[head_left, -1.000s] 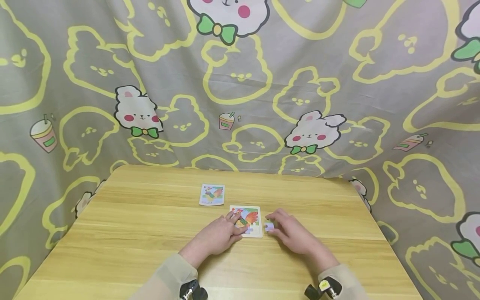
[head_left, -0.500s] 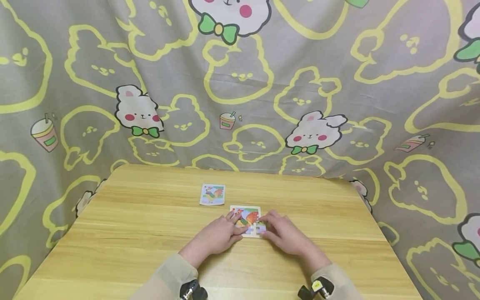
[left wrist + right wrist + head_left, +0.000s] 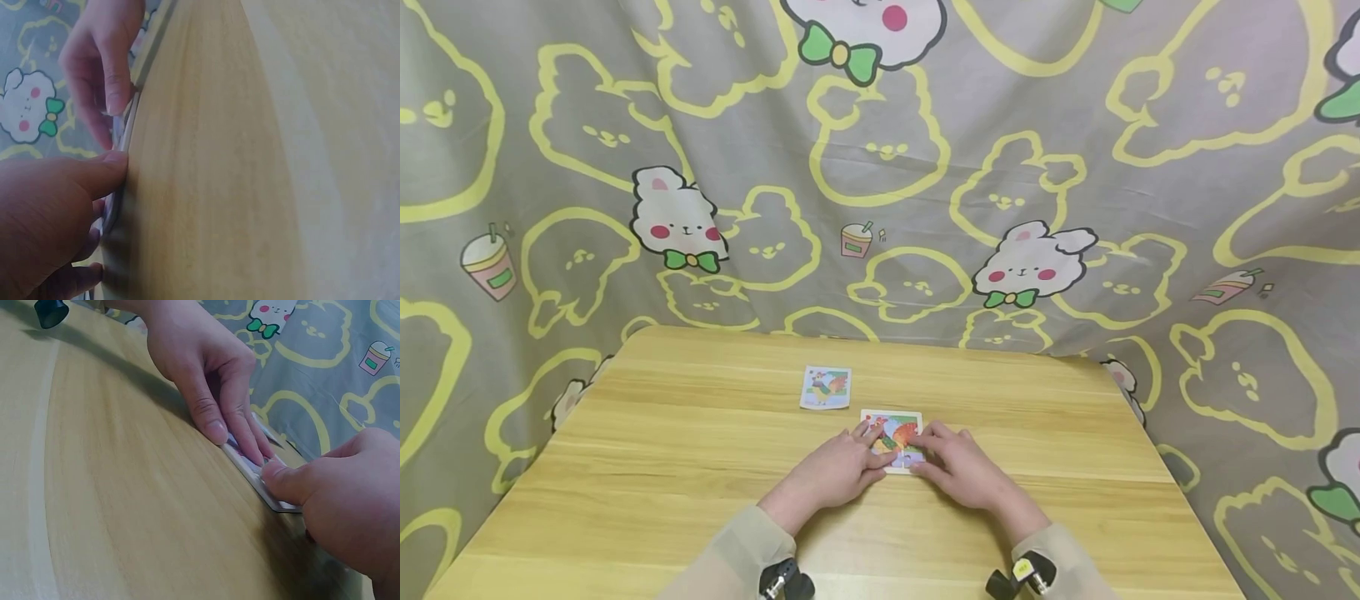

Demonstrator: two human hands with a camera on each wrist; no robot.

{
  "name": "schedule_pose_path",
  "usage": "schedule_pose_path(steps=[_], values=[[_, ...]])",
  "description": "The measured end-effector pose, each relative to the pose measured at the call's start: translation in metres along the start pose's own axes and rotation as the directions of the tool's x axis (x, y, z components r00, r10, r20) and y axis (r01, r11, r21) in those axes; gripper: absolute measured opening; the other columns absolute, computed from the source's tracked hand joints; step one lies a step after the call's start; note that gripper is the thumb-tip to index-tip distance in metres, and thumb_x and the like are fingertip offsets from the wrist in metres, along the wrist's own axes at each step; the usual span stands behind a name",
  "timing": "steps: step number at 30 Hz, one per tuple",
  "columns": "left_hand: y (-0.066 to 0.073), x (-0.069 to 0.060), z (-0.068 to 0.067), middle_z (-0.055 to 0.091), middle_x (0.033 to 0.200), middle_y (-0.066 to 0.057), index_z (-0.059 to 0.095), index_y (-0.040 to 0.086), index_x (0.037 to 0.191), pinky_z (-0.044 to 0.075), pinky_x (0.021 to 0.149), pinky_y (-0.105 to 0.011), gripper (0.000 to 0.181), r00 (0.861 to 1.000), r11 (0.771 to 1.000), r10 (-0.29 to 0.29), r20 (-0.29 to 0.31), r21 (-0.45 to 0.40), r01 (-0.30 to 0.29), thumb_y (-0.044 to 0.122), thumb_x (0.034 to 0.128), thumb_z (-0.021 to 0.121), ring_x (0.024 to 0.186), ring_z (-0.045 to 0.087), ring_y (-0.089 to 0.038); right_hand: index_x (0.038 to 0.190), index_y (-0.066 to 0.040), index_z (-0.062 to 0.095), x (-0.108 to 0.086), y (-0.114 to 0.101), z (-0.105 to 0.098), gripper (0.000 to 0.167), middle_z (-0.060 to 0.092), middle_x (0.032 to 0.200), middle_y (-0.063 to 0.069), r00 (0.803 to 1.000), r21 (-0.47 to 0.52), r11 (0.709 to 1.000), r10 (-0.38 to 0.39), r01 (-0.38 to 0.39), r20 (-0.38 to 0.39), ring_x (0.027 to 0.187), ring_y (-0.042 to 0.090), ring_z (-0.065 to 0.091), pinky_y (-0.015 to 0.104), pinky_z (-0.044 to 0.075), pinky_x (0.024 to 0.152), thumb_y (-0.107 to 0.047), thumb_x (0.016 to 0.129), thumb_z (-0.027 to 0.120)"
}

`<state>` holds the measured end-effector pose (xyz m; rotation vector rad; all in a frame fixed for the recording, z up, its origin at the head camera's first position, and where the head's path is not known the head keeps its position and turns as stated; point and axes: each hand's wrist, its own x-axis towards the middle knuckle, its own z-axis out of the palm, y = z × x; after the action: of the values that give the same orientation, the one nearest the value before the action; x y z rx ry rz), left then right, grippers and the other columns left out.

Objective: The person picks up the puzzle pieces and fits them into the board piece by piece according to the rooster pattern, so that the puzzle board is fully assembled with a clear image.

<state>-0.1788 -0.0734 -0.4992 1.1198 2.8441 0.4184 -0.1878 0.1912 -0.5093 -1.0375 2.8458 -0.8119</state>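
Note:
A small square jigsaw puzzle [image 3: 902,430] with a rooster picture lies flat on the wooden table, in a white-rimmed tray [image 3: 895,472]. From the left, my left hand [image 3: 838,471] rests on it, with fingers stretched over the picture and the thumb at the near edge. At the lower right corner my right hand [image 3: 962,467] holds a lilac puzzle piece [image 3: 913,457] between thumb and fingers, over the tray. The fingers partly hide this piece. In the right wrist view the left hand's thumb [image 3: 215,432] touches the tray's edge, and the right thumb [image 3: 281,478] is at the corner.
A picture card [image 3: 826,387] with the same rooster lies behind and left of the puzzle. The wooden table [image 3: 700,417] reaches back to a grey curtain [image 3: 917,167] with yellow outlines and white rabbits. Each wrist carries a black camera mount [image 3: 1022,575].
My right hand has moved left with the puzzle piece, from beside the tray onto its lower right corner. The left hand has stayed on the puzzle.

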Motion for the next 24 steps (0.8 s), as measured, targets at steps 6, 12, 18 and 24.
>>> schedule_pose_path(steps=[6,12,18,24], values=[[0.0,-0.0002,-0.0002,0.044,0.161,-0.022,0.068,0.025,0.145,0.044,0.112,-0.061,0.038,1.0,1.0,0.003,0.006,0.008,-0.003,0.032,0.1075,0.064,0.148,0.04,-0.045,0.14,-0.008,0.07,0.0014,-0.0003,0.0027,0.043,0.06,0.114,-0.007,1.0,-0.008,1.0,-0.008,0.008,-0.01,0.085,0.005,0.054,0.038,0.035,0.083,-0.032,0.105,0.069],[0.0022,0.0001,-0.0032,0.043,0.162,-0.02,0.067,0.026,0.146,0.043,0.114,-0.059,0.038,1.0,1.0,-0.009,0.027,0.023,0.008,0.034,0.1081,0.063,0.15,0.039,-0.043,0.139,-0.009,0.071,0.002,0.0003,0.0042,0.043,0.057,0.111,-0.008,1.0,-0.03,1.0,0.001,-0.001,-0.014,0.075,0.003,0.047,0.038,0.034,0.082,-0.033,0.104,0.071],[0.0033,0.0006,-0.0048,0.042,0.162,-0.018,0.066,0.029,0.146,0.046,0.111,-0.06,0.038,0.999,0.995,-0.012,0.034,0.095,0.009,0.038,0.1095,0.059,0.149,0.041,-0.04,0.139,-0.009,0.071,0.0022,0.0012,0.006,0.043,0.056,0.112,-0.009,1.0,-0.004,1.0,0.013,-0.013,-0.023,0.073,0.002,0.046,0.036,0.033,0.08,-0.032,0.103,0.073],[0.004,0.0007,-0.0049,0.044,0.162,-0.017,0.067,0.03,0.145,0.047,0.109,-0.062,0.038,0.999,0.993,-0.014,0.034,0.12,0.01,0.038,0.1093,0.06,0.147,0.044,-0.04,0.138,-0.007,0.072,0.0018,0.0019,0.008,0.044,0.056,0.112,-0.009,0.999,0.015,1.0,0.021,-0.021,-0.041,0.07,0.002,0.045,0.035,0.031,0.077,-0.032,0.101,0.075]])
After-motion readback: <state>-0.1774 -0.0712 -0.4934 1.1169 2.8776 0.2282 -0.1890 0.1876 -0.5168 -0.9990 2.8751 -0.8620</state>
